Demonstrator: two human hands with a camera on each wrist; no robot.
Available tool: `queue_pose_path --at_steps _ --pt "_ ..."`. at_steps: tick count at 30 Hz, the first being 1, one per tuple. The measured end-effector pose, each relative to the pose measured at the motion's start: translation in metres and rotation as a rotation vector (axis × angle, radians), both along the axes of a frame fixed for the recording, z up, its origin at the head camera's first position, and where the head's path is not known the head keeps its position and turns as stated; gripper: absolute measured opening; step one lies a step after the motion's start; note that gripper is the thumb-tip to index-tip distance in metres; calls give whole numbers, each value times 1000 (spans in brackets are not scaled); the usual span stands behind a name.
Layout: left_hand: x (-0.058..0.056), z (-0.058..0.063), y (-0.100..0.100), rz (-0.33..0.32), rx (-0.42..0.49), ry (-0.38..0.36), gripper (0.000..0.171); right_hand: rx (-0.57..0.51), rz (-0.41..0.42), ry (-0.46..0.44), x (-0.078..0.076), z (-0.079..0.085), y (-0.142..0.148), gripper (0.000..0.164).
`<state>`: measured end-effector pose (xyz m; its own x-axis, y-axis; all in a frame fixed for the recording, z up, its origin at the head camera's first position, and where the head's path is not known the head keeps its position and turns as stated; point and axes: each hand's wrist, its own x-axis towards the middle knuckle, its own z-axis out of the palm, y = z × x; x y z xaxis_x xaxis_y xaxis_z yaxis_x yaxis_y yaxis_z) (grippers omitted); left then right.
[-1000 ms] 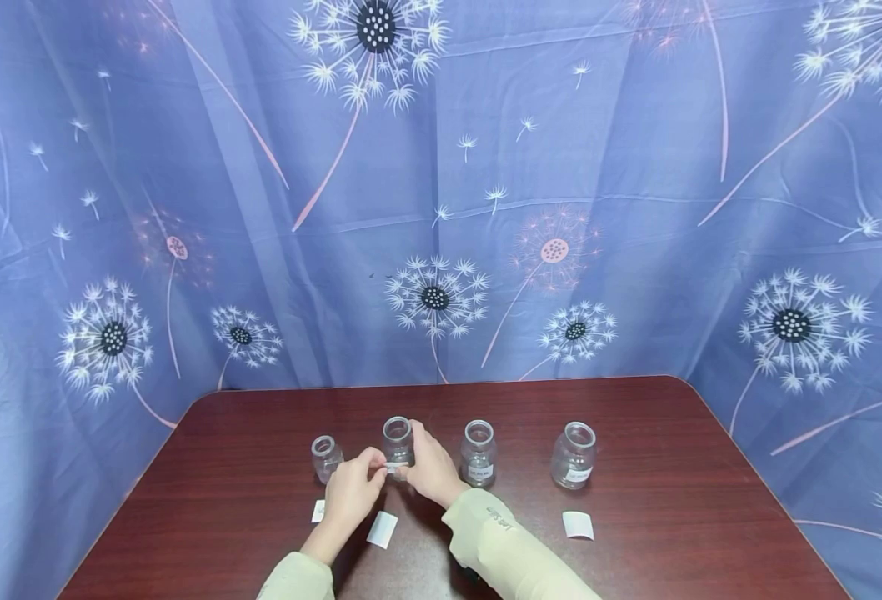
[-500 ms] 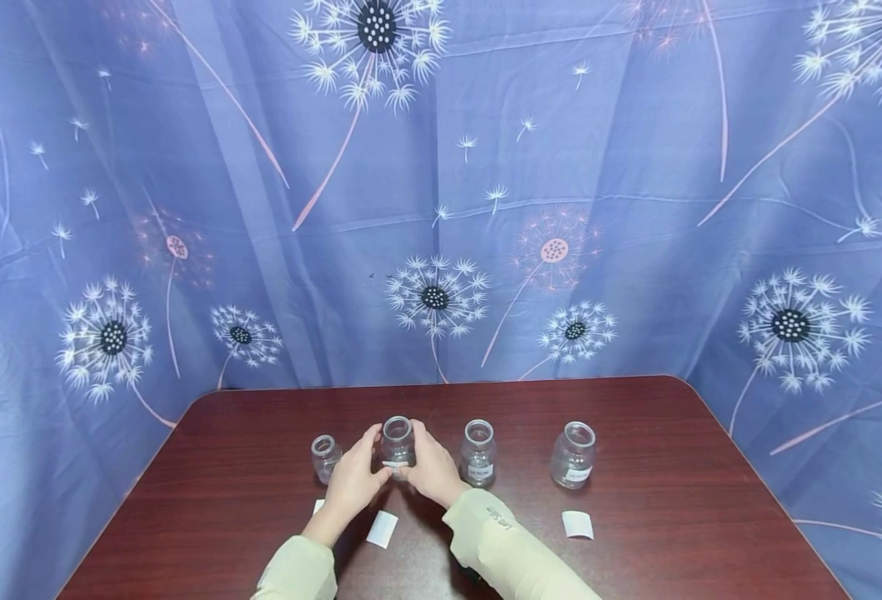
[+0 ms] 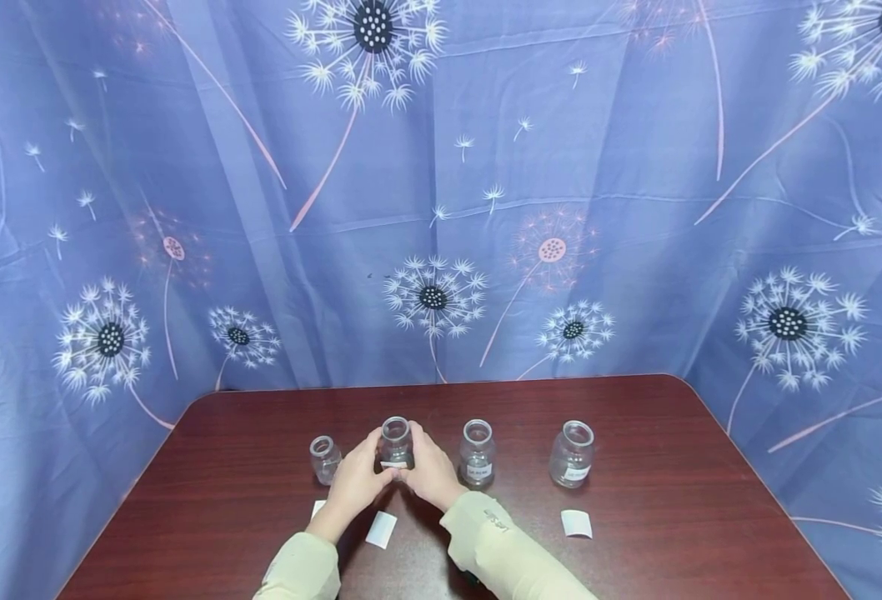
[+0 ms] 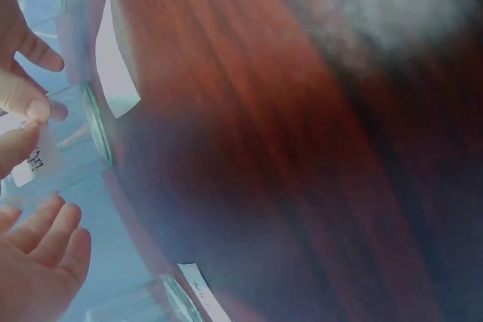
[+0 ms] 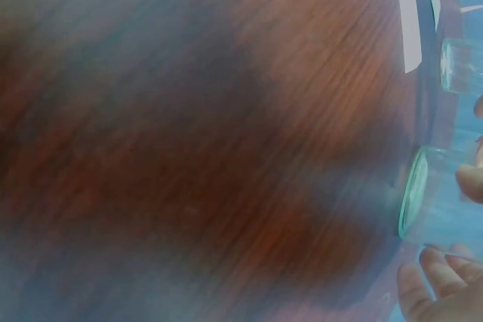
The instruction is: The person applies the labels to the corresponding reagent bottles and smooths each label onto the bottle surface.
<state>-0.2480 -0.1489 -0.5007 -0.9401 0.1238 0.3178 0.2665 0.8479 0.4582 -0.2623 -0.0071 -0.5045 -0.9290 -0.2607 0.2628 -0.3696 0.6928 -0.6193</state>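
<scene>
You cannot read any word for certain. Your held jar point(image 3: 396, 450) bears a label point(image 4: 32, 170) with dark handwriting, too blurred to make out. The neighbouring jar's label point(image 3: 478, 472) and the far-right jar's label point(image 3: 576, 474) carry small illegible lettering, as do one white slip point(image 4: 204, 292) and your right cuff point(image 3: 497, 518).

Two arms in from the bottom edge, pale sleeves on both: the left forearm point(image 3: 300, 571) slants up to the right, the right forearm point(image 3: 512, 550) angles in from the lower right, more of it on show! The left hand point(image 3: 356, 479) and right hand point(image 3: 429, 469) face each other left of lower centre, both gripping, thumbs tip to tip or nearly so; left wrist view, left fingers point(image 4: 64, 237) bent at lower left; right wrist view, right fingers point(image 5: 439, 273) curving in at lower right
</scene>
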Motion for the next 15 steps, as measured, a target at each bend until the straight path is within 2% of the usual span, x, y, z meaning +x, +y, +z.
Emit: queue_pose_path --at_steps 8,15 --pt "0 -3 4 19 -99 41 81 18 2 9 0 -4 0 78" --pt "-1 -4 4 23 -147 66 80 29 8 24 1 -3 2 76"
